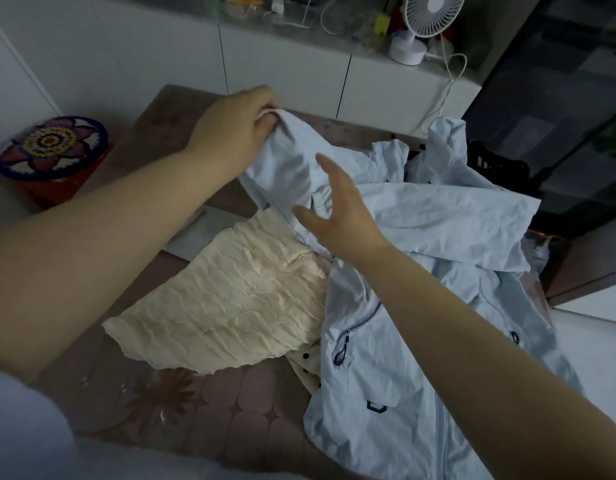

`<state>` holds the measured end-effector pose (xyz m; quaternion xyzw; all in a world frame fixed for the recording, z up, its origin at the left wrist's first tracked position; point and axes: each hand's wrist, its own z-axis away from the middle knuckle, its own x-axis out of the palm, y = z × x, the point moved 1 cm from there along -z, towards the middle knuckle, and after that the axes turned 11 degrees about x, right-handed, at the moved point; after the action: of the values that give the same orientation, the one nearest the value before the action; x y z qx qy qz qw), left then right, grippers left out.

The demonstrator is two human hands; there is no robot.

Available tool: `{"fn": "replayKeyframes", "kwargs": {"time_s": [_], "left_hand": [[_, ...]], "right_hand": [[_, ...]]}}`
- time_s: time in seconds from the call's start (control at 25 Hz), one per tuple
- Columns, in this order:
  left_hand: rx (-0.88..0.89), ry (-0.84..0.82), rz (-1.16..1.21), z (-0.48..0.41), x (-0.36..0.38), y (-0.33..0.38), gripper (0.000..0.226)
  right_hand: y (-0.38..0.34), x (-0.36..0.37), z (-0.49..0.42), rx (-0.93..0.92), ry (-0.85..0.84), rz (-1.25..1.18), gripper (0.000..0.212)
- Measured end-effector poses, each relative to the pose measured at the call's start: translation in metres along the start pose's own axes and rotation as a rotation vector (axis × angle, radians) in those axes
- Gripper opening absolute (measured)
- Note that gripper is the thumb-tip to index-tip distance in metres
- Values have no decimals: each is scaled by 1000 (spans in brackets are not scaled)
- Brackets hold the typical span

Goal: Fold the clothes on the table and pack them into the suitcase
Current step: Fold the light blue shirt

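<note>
A pale blue jacket point(438, 216) lies crumpled over the right half of the table point(230, 427). Its body runs from the near right edge up toward the far right corner, and a dark zip pull shows on a chest pocket. One sleeve point(289, 157) is lifted off the table toward the far edge. The left hand point(235, 129) grips the cuff end of it, with fingers and thumb curled round the bunched fabric. The right hand point(341, 216) is at the lower part of the same sleeve, palm down, fingers spread and nearly straight, with nothing in its grasp. Whether it touches the cloth or hovers just over it cannot be told. A cream garment point(237, 306), crinkled and spread flat, lies in the middle of the table, and its right side is tucked under the jacket. A bit of cream fabric with dark dots peeks out below it at the jacket's edge. A black basket point(497, 164) stands at the far right corner, partly behind the jacket. A stool point(50, 147) with a bright flower-pattern top sits on the floor past the left edge. A white fan point(431, 15) stands on the counter point(299, 32) behind the table.
</note>
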<state>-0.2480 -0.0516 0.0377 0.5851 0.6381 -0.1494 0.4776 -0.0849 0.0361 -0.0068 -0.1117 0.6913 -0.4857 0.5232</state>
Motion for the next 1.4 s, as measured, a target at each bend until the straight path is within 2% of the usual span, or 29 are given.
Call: {"fn": "replayKeyframes", "kwargs": {"time_s": [0.12, 0.16, 0.28, 0.32, 0.4, 0.52, 0.6, 0.64, 0.76, 0.84, 0.92, 1.04, 1.12, 1.2, 1.28, 1.36, 1.4], "left_hand": [[218, -106, -36, -28, -15, 58, 22], [292, -137, -61, -34, -17, 76, 25], [411, -228, -157, -48, -8, 117, 20], [400, -237, -190, -49, -1, 124, 21], [290, -218, -258, -44, 12, 123, 32], [95, -127, -334, -26, 16, 89, 35], [3, -121, -273, -17, 10, 60, 33], [-20, -167, -215, -15, 4, 49, 31], [-77, -454, -76, -7, -16, 35, 28], [-195, -556, 46, 2, -24, 27, 34], [-326, -611, 241, 16, -21, 18, 48], [-467, -619, 564, 38, -3, 7, 80], [-572, -593, 726, 50, 3, -1, 95], [-639, -550, 835, 62, 5, -7, 100], [-672, -521, 913, 65, 6, -7, 93], [-699, -438, 932, 56, 7, 0, 61], [-703, -398, 903, 51, 3, 4, 49]], "right_hand": [[-30, -29, -6, -3, 113, -253, 79], [-32, -44, -7, -23, 191, -319, 71], [-7, -95, -11, -51, 366, -287, 19], [9, -110, -13, -20, 370, -255, 11], [41, -130, -14, 58, 354, -245, 8], [81, -142, -13, 151, 333, -229, 14], [93, -142, -14, 181, 314, -238, 15], [95, -142, -16, 188, 310, -240, 16], [93, -139, -23, 222, 351, -109, 19], [81, -127, -19, 226, 386, -98, 20], [65, -100, -9, 95, 307, -53, 25], [62, -59, -5, -152, 151, 421, 37], [69, -53, -9, -274, 208, 597, 37], [66, -47, -4, -363, 277, 547, 39], [47, -29, 11, -490, 243, 451, 37], [24, 4, 31, -628, 159, 438, 45], [13, 20, 40, -659, 123, 459, 57]]}}
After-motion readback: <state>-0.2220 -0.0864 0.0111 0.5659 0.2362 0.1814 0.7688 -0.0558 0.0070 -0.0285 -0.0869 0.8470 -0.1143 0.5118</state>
